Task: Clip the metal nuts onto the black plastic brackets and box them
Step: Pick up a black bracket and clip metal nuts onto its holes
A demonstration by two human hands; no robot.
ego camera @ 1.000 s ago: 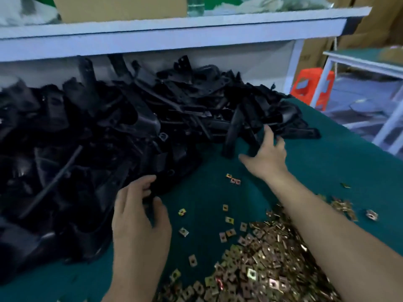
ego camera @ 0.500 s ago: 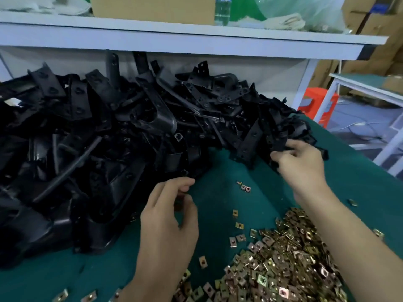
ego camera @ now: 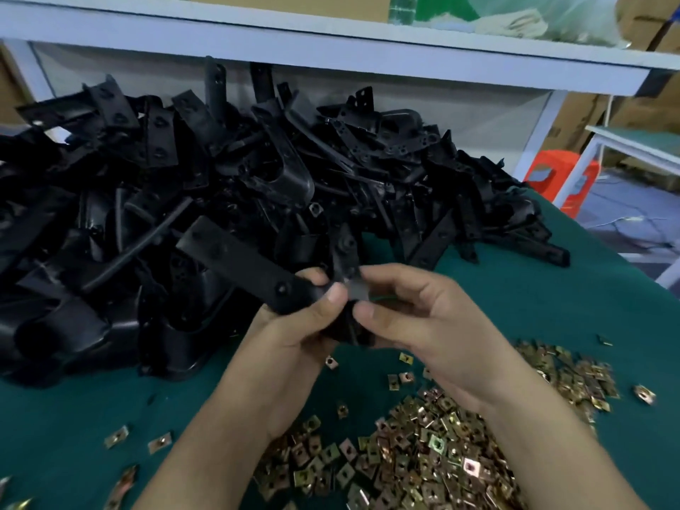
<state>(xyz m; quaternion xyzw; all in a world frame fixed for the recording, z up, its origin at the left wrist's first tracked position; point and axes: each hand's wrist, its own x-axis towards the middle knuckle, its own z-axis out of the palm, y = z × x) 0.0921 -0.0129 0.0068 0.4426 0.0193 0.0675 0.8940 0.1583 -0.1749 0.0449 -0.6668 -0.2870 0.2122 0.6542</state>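
A large heap of black plastic brackets (ego camera: 154, 200) is seen from nine to one o'clock on the green table cover (ego camera: 574, 311), apparently unfitted, so the task is judged to be barely begun; no box is in view. The brackets are moulded, matte to faintly glossy, mostly flat perforated strips, with some curved housings among them. One long strip bracket (ego camera: 235, 265) is held up near the centre, slanting toward ten o'clock. Its near end is gripped by the left hand (ego camera: 294, 327), thumb on top and fingers curled beneath. Just beside it, the same end is pinched by the right hand (ego camera: 427, 325); whether a nut is held there cannot be told through the blur. From five to four o'clock lies a loose heap of metal nuts (ego camera: 423, 458): small, square, brassy-yellow folded clips with a centre hole, waiting to be clipped on.
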